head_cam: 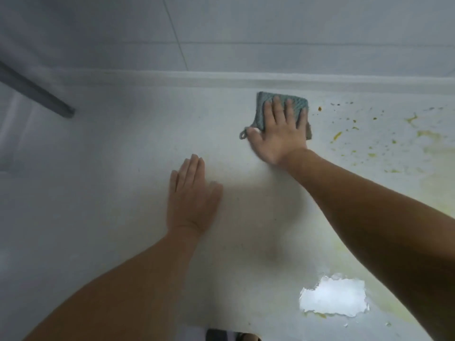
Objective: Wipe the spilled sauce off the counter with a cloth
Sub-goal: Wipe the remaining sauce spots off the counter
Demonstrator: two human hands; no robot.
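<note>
- The right hand [278, 134] lies flat, fingers [277, 107] spread, pressing a grey-green knitted cloth [268, 100] onto the pale bench [123, 148] near the back ledge.
- The left hand [193, 196] rests flat on the bench, fingers together.
- Yellow sauce [384, 134] specks and smears lie right of the cloth.
- A dark bar [37, 92] slants at far left.

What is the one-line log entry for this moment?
right hand flat on cloth | left hand flat on counter | sauce remains at right
</note>
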